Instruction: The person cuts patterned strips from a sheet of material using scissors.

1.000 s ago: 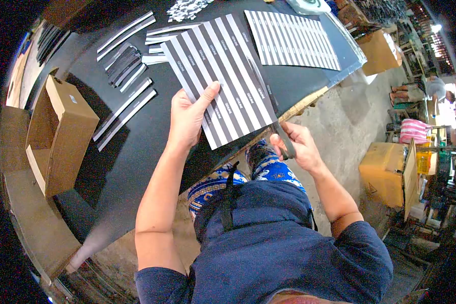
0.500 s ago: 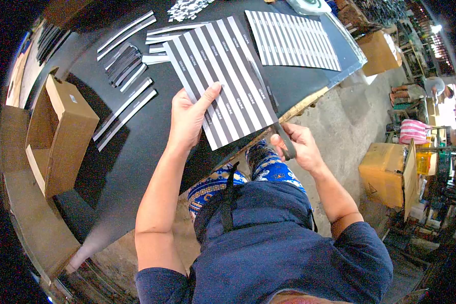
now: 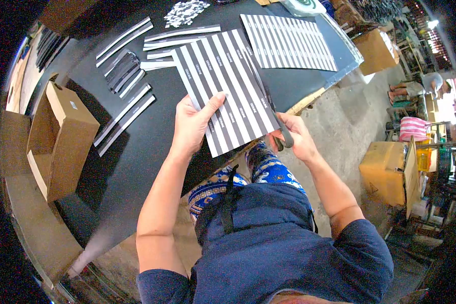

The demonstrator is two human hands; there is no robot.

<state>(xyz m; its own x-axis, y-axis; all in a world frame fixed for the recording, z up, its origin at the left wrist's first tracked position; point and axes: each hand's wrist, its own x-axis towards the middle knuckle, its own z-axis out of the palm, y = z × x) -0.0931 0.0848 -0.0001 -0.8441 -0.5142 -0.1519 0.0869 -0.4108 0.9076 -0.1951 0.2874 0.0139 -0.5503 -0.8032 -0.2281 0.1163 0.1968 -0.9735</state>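
The left hand (image 3: pixel 191 125) pinches a striped sheet (image 3: pixel 233 81) near its lower left edge, thumb on top, the sheet reaching up and to the right of that grip. Right of it, the right hand (image 3: pixel 299 139) has its fingers wrapped around the dark handles of scissors (image 3: pixel 287 137), at the sheet's right edge. Beyond the left grip, loose strips (image 3: pixel 126 121) lie on the black table (image 3: pixel 131 187); another striped sheet (image 3: pixel 289 43) lies beyond the right hand.

Grey floor (image 3: pixel 334 119) (bright light (image 3: pixel 447 109) at right).
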